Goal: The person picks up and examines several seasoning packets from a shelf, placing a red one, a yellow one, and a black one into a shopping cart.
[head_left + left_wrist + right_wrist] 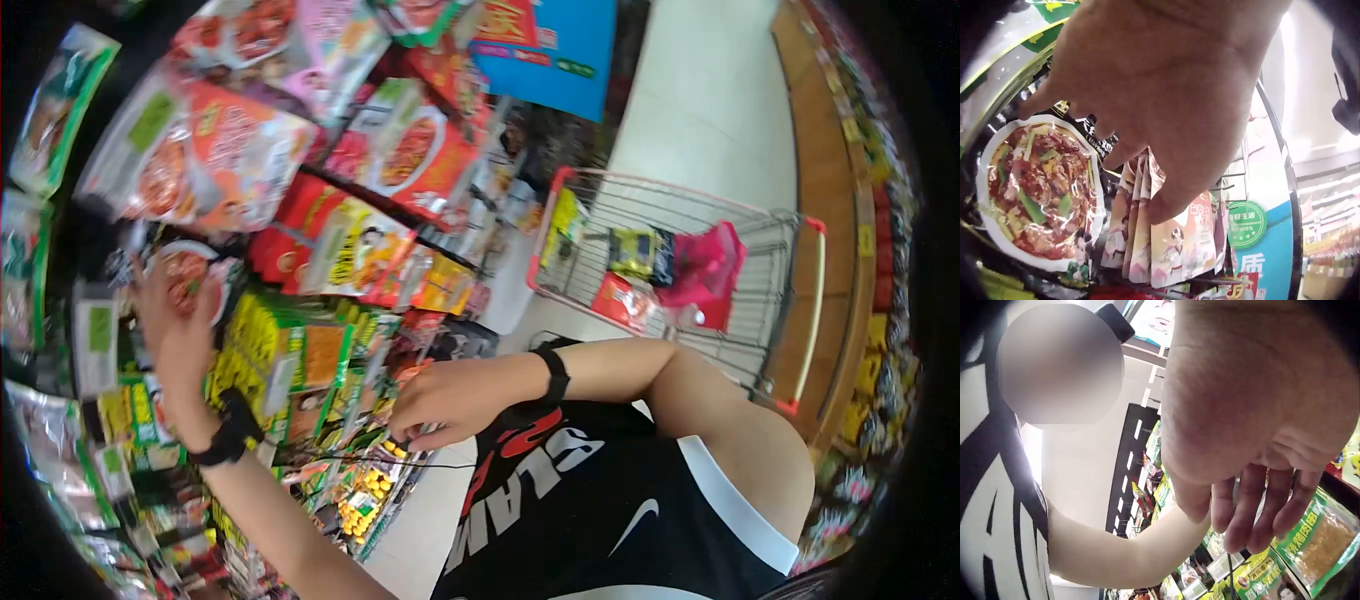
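My left hand (pixel 178 350) reaches to the shelf packets, fingers spread over a black packet (pixel 187 283) with a bowl of red food printed on it. In the left wrist view the same packet (pixel 1044 194) lies beyond the fingers of my left hand (pixel 1154 94); whether the fingertips touch it I cannot tell. Pink-orange packets (pixel 1179 250) stand beside the thumb. My right hand (pixel 450 402) hangs before the black shirt, fingers loosely bent and nothing visible in it. The right wrist view shows this hand (pixel 1254 419) near green packets (pixel 1319 544).
A wire shopping cart (pixel 780 290) holding a pink bag (pixel 705 270) and several packets stands to the right, in the aisle. Red and yellow packets (pixel 360 245) hang close to my left hand. A thin black cord (pixel 420 464) runs below my right hand.
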A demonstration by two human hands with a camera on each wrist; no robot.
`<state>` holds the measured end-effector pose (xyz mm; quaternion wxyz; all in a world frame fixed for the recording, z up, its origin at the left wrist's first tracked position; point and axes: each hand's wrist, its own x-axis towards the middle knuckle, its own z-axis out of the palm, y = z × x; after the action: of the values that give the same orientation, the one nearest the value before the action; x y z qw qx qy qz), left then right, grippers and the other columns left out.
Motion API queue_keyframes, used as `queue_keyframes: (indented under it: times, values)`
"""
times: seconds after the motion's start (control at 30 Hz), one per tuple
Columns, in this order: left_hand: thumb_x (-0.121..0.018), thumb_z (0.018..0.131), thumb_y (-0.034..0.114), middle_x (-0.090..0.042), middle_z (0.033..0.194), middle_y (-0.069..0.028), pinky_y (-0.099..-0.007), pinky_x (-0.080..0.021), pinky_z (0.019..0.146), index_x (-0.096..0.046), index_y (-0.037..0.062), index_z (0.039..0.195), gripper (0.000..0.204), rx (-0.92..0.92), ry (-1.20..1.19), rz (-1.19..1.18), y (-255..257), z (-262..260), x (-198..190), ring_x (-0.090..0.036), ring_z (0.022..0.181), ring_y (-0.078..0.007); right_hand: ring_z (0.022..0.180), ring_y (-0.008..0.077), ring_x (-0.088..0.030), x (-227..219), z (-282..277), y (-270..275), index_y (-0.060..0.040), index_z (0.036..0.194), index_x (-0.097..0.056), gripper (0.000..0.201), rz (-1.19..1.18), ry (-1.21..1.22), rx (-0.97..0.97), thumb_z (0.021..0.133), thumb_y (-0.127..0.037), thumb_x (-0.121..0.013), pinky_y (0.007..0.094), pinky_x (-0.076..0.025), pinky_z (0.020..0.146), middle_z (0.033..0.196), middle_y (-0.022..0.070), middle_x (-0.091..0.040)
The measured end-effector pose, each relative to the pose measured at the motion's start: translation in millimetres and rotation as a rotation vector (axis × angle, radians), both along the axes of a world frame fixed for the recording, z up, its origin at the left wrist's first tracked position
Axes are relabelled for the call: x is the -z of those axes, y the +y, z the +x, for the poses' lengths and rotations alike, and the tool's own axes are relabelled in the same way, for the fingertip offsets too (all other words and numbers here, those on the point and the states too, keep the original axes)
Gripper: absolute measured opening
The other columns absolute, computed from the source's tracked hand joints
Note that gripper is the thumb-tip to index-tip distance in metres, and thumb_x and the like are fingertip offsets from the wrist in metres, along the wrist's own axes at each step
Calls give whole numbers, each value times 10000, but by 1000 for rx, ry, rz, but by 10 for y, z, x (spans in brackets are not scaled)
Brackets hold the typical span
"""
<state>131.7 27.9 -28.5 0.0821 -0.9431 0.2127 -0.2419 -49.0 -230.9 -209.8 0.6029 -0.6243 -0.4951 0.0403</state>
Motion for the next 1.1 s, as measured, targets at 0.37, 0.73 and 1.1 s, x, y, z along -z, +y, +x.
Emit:
queue_keyframes:
  times: [0.37, 0.73, 1.1]
  values:
    - [-654, 970, 208, -349, 1604, -204, -430, -219, 1217, -419, 55, 1523, 621, 87, 248, -152, -391, -916, -31, -274, 1516, -326, 839, 364, -647, 259, -452, 99, -41, 881, -574, 193, -161, -50, 204, 904, -209, -666, 483, -485, 701, 841, 137, -657]
    - [-733, 841, 311, -593, 1387, -206, -486, -405, 1100, -636, 8, 1269, 533, 550, 579, -613, -601, -2376, 799, -561, 1289, -382, 973, 419, -648, 194, -987, 163, -43, 1123, -600, 330, -557, 8, 88, 911, -285, -673, 521, -515, 816, 1007, 184, -679]
    - [-754, 875, 315, -604, 1283, -300, -475, -472, 1004, -323, 14, 1517, 830, 541, 1281, -569, -881, -3300, 2539, -584, 1178, -462, 1019, 429, -654, 1293, -1482, -473, -12, 1198, -638, 396, -886, 338, -94, 942, -314, -621, 488, -520, 881, 1102, 241, -693]
